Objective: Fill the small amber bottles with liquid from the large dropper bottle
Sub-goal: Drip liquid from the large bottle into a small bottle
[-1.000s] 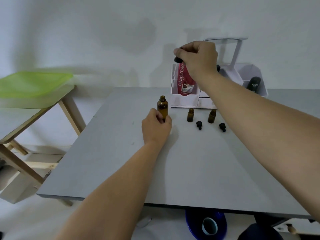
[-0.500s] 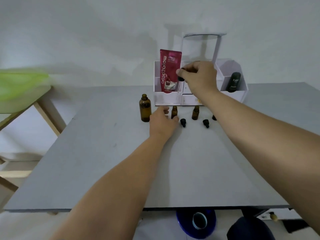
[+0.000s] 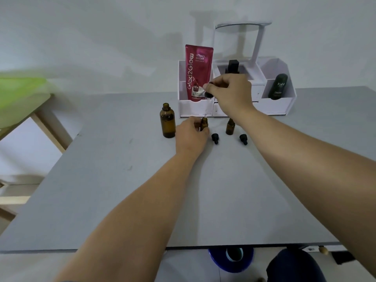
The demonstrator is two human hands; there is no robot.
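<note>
The large amber bottle (image 3: 167,121) stands uncapped on the grey table (image 3: 183,200). My left hand (image 3: 190,136) grips a small amber bottle (image 3: 204,123) just right of it. My right hand (image 3: 231,92) pinches the black bulb of the dropper (image 3: 208,95); its clear glass tube hangs straight down, with the tip just above that small bottle's mouth. A second small amber bottle (image 3: 230,126) stands open to the right. Two small black caps (image 3: 215,138) (image 3: 243,138) lie in front of the small bottles.
A white organiser (image 3: 282,102) sits at the table's back edge, holding a red Glad2Glow tube (image 3: 198,74), a black bottle (image 3: 233,67) and a dark Kahf bottle (image 3: 278,86). A wooden stool with a green tray (image 3: 22,94) stands left. A blue object (image 3: 232,259) lies under the table's front edge.
My left hand let go of the large bottle and took hold of the small bottle beside it. My right hand lowered the dropper down over that small bottle.
</note>
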